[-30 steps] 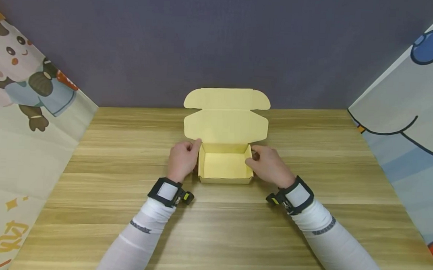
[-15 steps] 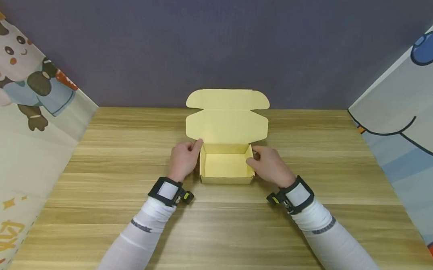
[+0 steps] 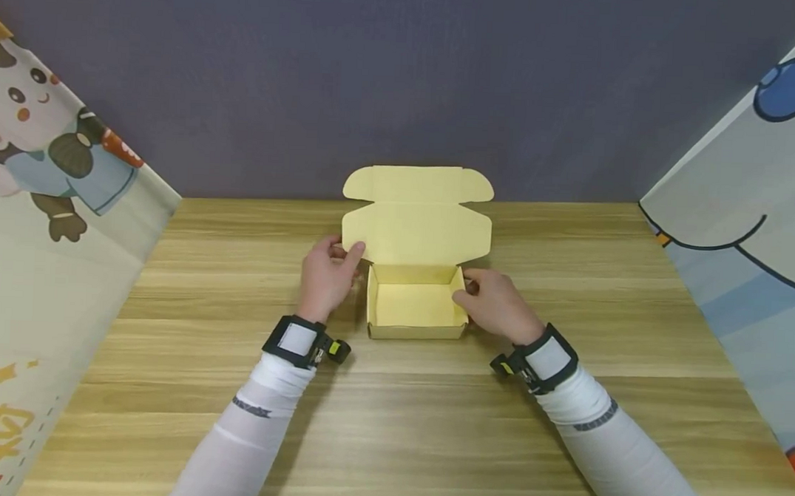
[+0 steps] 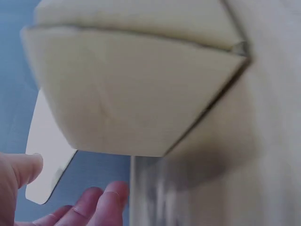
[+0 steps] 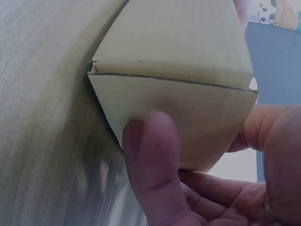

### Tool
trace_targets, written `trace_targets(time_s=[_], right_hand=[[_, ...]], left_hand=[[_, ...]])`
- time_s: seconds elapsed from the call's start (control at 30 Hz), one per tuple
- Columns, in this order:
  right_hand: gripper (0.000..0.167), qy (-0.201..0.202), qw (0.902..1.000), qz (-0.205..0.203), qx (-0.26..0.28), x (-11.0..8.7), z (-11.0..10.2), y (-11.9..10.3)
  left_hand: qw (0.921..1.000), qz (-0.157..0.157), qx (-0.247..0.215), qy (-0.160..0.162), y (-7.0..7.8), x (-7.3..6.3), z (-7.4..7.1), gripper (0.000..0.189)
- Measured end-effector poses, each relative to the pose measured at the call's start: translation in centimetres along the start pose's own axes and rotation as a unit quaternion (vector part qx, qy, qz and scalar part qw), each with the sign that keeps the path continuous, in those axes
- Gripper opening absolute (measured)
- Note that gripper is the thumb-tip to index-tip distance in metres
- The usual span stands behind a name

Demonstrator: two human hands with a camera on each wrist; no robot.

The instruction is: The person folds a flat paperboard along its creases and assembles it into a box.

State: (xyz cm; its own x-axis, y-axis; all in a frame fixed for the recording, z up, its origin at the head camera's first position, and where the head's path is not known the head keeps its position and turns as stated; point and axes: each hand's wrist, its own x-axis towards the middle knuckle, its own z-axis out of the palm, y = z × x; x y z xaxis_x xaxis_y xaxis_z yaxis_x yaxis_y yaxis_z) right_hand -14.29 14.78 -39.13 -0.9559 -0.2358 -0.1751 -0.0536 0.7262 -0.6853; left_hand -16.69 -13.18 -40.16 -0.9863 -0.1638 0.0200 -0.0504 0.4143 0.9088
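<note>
A small yellow cardboard box [image 3: 416, 305] sits on the table with its lid [image 3: 417, 232] raised at the back. My right hand [image 3: 499, 306] grips the right side wall, thumb over the top edge and fingers on the outer face. That outer wall [image 5: 202, 113] fills much of the right wrist view. At the left, my left hand [image 3: 326, 278] is apart from the box body, its thumb over the lid's lower left corner. In the left wrist view, a gap separates its thumb [image 4: 28, 168] from its fingers; whether the thumb touches the lid I cannot tell.
The wood-grain table [image 3: 416, 434] runs back to a dark wall [image 3: 418, 79] behind the lid. Printed cartoon panels stand at the left [image 3: 56, 277] and right [image 3: 746, 204]. Each wrist wears a black strap with a small camera.
My left hand has let go of the box's left rear corner and moved left and slightly back to the lid's edge. The right hand keeps its grip; the box has barely moved.
</note>
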Motion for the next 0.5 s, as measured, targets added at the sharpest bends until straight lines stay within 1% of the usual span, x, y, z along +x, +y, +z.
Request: trace_targets(time_s=[0.03,0.1,0.23,0.33,0.5], right_hand=[[0.031,0.000,1.0000,0.001,0.000,0.0,0.0,0.0],[0.033,0.000,1.0000,0.003,-0.001,0.0,-0.1,0.0],[0.033,-0.001,1.0000,0.004,-0.003,0.0,-0.1,0.0],[0.033,-0.002,1.0000,0.006,-0.003,0.1,-0.1,0.0],[0.033,-0.002,1.0000,0.008,0.001,0.1,0.0,0.1]], left_hand=[[0.9999,0.007,-0.009,0.003,0.2,0.3,-0.1,0.064],[0.9993,0.019,-0.033,0.007,0.5,0.9,-0.1,0.058],[0.9969,0.012,-0.077,0.008,0.8,1.9,-0.2,0.048],[0.9959,0.004,-0.089,0.013,0.9,2.3,-0.2,0.043],[0.9937,0.004,-0.110,0.022,1.0,2.6,0.1,0.033]])
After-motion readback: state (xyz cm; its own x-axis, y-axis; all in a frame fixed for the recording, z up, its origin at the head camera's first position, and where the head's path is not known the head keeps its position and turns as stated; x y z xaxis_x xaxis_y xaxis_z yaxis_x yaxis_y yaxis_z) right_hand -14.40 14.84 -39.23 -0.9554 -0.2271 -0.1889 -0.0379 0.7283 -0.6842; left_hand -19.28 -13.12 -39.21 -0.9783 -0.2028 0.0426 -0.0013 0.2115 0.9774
